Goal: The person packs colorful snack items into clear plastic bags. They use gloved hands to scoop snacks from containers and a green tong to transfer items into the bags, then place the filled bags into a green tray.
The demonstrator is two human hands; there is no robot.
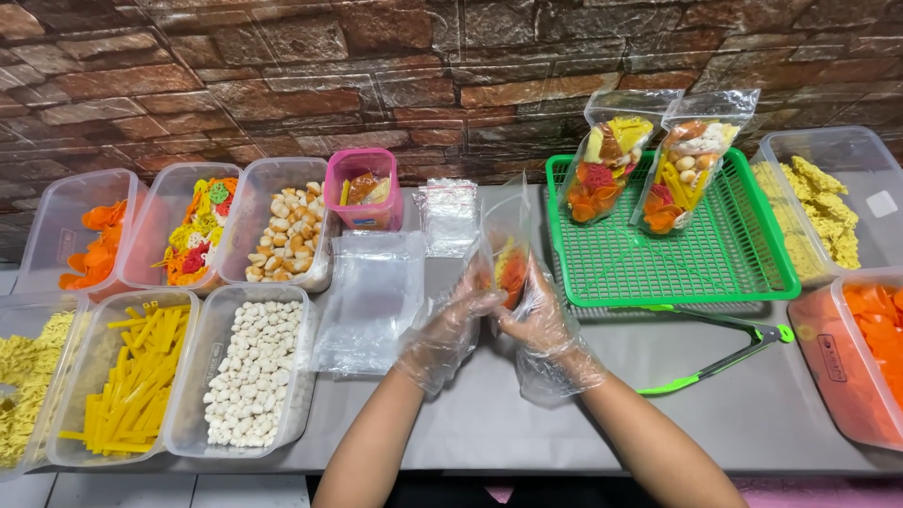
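A grey table (527,414) runs across the scene below a brick wall (282,66); on its right far side lies a green tray (743,273) with two filled snack bags (607,155) leaning at its far edge; right of the tray stand a tub of yellow crackers (828,212) and, nearer, a tub of orange chips (870,348); on the left sit clear tubs in two rows, among them one of yellow sticks (132,376) and one of white pellets (252,372); a small pink tub (365,188) stands far, centre-left; a flat stack of empty clear bags (372,301) lies just left of the hands; green tongs (724,353) rest near the tray's near edge; at centre both gloved hands grip an open plastic bag (506,249) upright, partly filled with orange and yellow snacks; the left hand (450,329) pinches its left side, the right hand (544,325) clasps its right side.
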